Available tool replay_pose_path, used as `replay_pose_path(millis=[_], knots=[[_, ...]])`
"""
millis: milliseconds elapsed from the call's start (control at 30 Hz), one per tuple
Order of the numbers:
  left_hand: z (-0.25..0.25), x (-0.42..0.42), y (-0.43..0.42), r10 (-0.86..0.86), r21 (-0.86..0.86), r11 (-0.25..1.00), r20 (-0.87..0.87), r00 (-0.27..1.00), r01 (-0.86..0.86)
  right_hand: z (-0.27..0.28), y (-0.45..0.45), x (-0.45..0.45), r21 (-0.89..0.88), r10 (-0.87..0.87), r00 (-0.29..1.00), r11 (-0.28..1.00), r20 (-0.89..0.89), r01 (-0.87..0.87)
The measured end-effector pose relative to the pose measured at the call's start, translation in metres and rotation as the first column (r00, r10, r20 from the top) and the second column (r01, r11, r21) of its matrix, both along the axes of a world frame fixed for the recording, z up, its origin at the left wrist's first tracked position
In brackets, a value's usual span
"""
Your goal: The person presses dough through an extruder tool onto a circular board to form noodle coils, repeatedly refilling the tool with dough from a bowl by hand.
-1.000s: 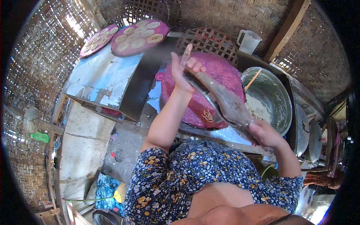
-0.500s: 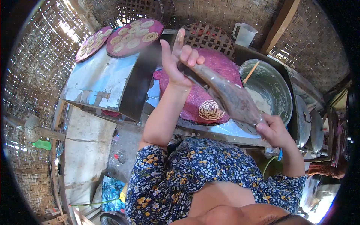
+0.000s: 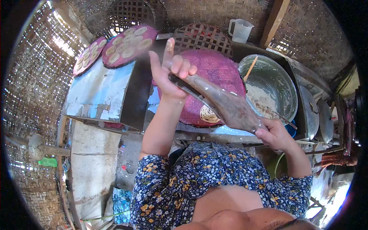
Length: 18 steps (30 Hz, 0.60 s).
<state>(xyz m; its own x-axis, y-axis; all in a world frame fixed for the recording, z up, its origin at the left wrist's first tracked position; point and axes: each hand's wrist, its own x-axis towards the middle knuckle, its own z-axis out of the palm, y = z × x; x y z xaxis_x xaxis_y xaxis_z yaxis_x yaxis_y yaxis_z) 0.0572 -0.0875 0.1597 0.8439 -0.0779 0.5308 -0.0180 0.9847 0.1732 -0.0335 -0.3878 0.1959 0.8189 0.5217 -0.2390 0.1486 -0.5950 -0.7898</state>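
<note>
A long wooden hand press [image 3: 232, 105], dark and wet-looking, is held slantwise between my two hands. My left hand [image 3: 174, 71] has its curled fingers over the upper left end, with thumb and index finger stretched away. Round the narrow lower right end, my right hand [image 3: 273, 134] is closed. Beneath the press lies a round tray covered in pink mesh [image 3: 216, 67]. Near its front edge rests a nest of thin pale strands [image 3: 209, 114], partly hidden by the press.
At right, a large metal pot [image 3: 283, 82] holds pale batter, a wooden stick [image 3: 250, 68] and a thin rod. Two pink trays [image 3: 126, 59] with several pale rounds lean at the back left. Behind stand a lattice basket [image 3: 203, 34] and a plastic jug [image 3: 241, 30].
The view has shifted, so the trays and jug appear farther left. Both hands keep hold of the press, which now covers more of the strand nest. The thin rod at the pot has come into sight.
</note>
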Motion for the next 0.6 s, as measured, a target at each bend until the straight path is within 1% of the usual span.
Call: replay_pose_path(millis=[33,100,133,167,200,233,267,300,333,367,400,433,500,533,567,600], knots=[[-0.004,0.003,-0.005,-0.023,0.006,1.000,0.035,0.999,0.023,-0.001,-0.005,0.000,-0.001,-0.003,1.000,1.000,0.002,0.003],[-0.004,0.006,-0.012,-0.107,-0.011,0.994,0.005,0.994,0.107,-0.003,-0.012,0.001,0.003,-0.014,1.000,1.000,0.009,0.014],[-0.003,0.008,-0.015,-0.152,-0.018,0.988,-0.008,0.988,0.151,-0.004,-0.014,0.001,0.001,-0.039,0.998,0.999,-0.044,0.039],[-0.009,0.018,-0.017,-0.257,0.001,0.966,0.101,0.961,0.258,-0.005,-0.016,0.000,-0.001,-0.066,0.993,0.998,-0.097,0.066],[-0.014,0.019,-0.022,-0.289,0.123,0.950,-0.010,0.957,0.288,-0.006,-0.018,0.000,-0.003,-0.092,0.984,0.996,-0.149,0.093],[-0.019,0.018,-0.028,-0.305,0.240,0.914,-0.121,0.945,0.326,-0.010,-0.020,0.000,0.012,-0.103,0.984,0.994,-0.148,0.106],[-0.025,0.018,-0.035,-0.303,0.352,0.860,-0.230,0.925,0.370,-0.017,-0.021,0.001,0.031,-0.114,0.983,0.992,-0.145,0.119],[-0.041,0.021,-0.042,-0.340,0.506,0.704,-0.375,0.862,0.498,-0.022,-0.023,0.001,0.051,-0.126,0.982,0.990,-0.142,0.135],[-0.057,0.023,-0.048,-0.334,0.608,0.503,-0.518,0.787,0.614,-0.024,-0.024,0.001,0.055,-0.107,0.990,0.992,-0.089,0.112],[-0.069,0.019,-0.055,-0.202,0.773,0.391,-0.457,0.866,0.499,-0.026,-0.024,0.002,0.057,-0.090,0.995,0.994,-0.037,0.092],[-0.079,0.010,-0.062,-0.087,0.896,0.247,-0.358,0.930,0.368,-0.027,-0.024,0.002,0.056,-0.075,0.997,0.996,0.015,0.074],[-0.082,0.004,-0.067,0.007,0.971,0.081,-0.228,0.974,0.227,-0.029,-0.024,0.001,0.063,-0.080,0.996,0.995,0.043,0.077],[-0.076,0.001,-0.071,0.000,0.938,0.120,-0.327,0.945,0.325,-0.031,-0.025,0.001,0.076,-0.091,0.991,0.994,0.102,0.083],[-0.071,-0.002,-0.071,-0.004,0.918,0.139,-0.375,0.927,0.372,-0.028,-0.023,0.000,0.074,-0.107,0.991,0.992,0.076,0.101],[-0.065,-0.007,-0.070,0.008,0.937,0.133,-0.328,0.945,0.324,-0.025,-0.022,0.001,0.072,-0.121,0.991,0.991,0.052,0.117],[-0.069,-0.008,-0.068,0.005,0.936,0.145,-0.324,0.946,0.320,-0.023,-0.023,0.001,0.070,-0.134,0.991,0.989,0.027,0.132]])
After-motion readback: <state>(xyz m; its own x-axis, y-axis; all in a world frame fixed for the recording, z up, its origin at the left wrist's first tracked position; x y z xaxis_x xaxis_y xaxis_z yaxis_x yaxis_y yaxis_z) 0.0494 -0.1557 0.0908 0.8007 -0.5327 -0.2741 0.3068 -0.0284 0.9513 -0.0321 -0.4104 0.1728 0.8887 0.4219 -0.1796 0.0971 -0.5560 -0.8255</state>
